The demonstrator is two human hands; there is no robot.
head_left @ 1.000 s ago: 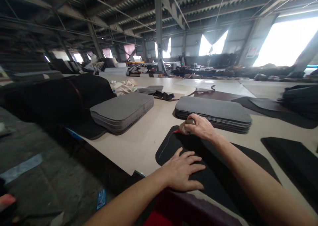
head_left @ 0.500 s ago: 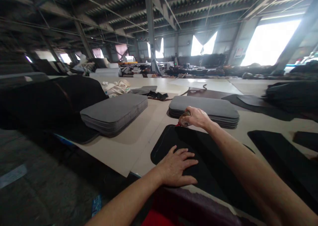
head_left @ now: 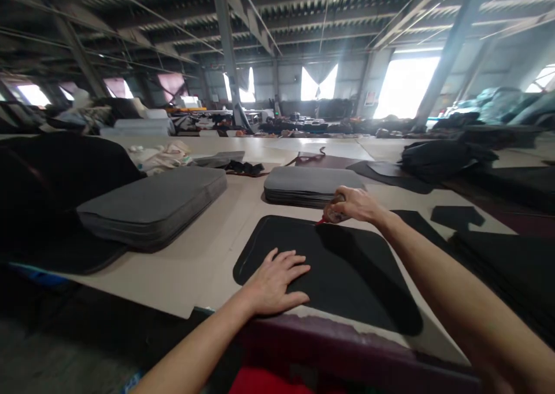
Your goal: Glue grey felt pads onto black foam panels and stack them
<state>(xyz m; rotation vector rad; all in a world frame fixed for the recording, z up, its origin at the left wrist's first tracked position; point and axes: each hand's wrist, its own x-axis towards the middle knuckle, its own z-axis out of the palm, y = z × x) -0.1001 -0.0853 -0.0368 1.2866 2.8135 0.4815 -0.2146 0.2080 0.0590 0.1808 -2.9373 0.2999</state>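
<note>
A black panel with rounded corners (head_left: 347, 267) lies flat on the table, with a faint pale line along its left and far edges. My left hand (head_left: 277, 284) rests on its near left part, palm down and fingers spread. My right hand (head_left: 353, 203) is closed around a small bottle (head_left: 335, 211), whose red tip touches or hovers just over the panel's far edge; which of the two is unclear.
Behind the panel sits a stack of grey panels (head_left: 310, 183), and a thicker grey stack (head_left: 156, 203) stands to the left. Black material (head_left: 65, 180) is heaped at far left. More dark pieces (head_left: 507, 267) lie at right. Crumpled pale cloth (head_left: 162, 156) is farther back.
My right hand has moved the bottle rightward along the panel's far edge. The view has turned to the right. My left hand stays spread on the panel.
</note>
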